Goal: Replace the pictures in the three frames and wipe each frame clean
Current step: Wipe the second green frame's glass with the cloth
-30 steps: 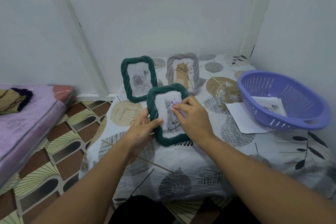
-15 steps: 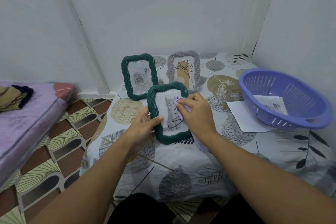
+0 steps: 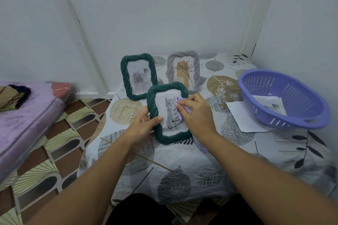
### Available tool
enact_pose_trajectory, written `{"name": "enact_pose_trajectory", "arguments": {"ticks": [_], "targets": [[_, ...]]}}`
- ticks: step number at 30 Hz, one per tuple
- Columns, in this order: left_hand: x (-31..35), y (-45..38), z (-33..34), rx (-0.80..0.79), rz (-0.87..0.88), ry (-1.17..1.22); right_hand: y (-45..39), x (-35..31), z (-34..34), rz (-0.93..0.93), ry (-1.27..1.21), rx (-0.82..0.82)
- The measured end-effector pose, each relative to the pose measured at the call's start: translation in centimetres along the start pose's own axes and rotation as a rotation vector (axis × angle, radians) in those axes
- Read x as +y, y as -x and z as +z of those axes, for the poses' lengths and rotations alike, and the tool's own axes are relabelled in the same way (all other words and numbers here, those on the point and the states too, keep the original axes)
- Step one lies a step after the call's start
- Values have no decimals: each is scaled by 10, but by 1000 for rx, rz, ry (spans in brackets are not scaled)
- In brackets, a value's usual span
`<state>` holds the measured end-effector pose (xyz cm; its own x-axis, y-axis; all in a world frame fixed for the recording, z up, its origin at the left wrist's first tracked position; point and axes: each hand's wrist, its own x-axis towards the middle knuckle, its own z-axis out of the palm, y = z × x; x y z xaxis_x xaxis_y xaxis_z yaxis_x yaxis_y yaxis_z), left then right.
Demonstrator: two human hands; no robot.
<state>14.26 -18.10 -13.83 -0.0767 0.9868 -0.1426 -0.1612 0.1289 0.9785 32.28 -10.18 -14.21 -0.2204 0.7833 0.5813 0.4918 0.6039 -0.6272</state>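
**A corner of a home, floor-level and lived-in**

We are looking into the corner of a room in a home. Plain pale walls (image 3: 164, 5) are meeting behind a low surface that is wearing a leaf-print cloth (image 3: 182, 160). Patterned vinyl flooring (image 3: 60, 142) is running off to the left, where a thin purple mattress (image 3: 27, 115) is lying with folded fabric (image 3: 12, 98) on it. A purple plastic basket (image 3: 285, 100) is sitting on the cloth, and three picture frames, such as the grey one (image 3: 196, 71), are adding a household touch.

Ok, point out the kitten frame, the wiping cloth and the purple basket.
kitten frame (image 3: 165, 138): head view, bottom green border.
cloth (image 3: 180, 100): head view, lilac corner above the fingers.
basket (image 3: 285, 123): head view, near rim.
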Motion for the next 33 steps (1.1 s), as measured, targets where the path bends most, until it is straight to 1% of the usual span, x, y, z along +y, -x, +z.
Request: {"name": "enact_pose_trajectory", "arguments": {"ticks": [4, 8, 13, 17, 21, 26, 29, 31, 33], "targets": [[1, 0, 0, -3, -6, 5, -3, 3, -1, 22, -5, 27], [1, 0, 1, 3, -3, 5, 0, 0, -2, -25, 25, -18], [1, 0, 1, 1, -5, -1, 3, 3, -2, 20, 11, 35], [0, 1, 1, 4, -5, 4, 10, 2, -1, -11, 29, 1], [-1, -1, 0, 8, -7, 3, 9, 3, -3, 7, 19, 48], [-2, 0, -1, 13, -4, 15, 12, 1, -1, -14, 28, -4], [-2, -1, -1, 10, -4, 4, 10, 2, -3, 24, 6, 41], [-2, -1, 0, 10, -2, 2, 15, -2, -1, 11, 3, 22], [-2, 0, 0, 13, -2, 4, 19, -4, 2, -51, 12, -35]]}}
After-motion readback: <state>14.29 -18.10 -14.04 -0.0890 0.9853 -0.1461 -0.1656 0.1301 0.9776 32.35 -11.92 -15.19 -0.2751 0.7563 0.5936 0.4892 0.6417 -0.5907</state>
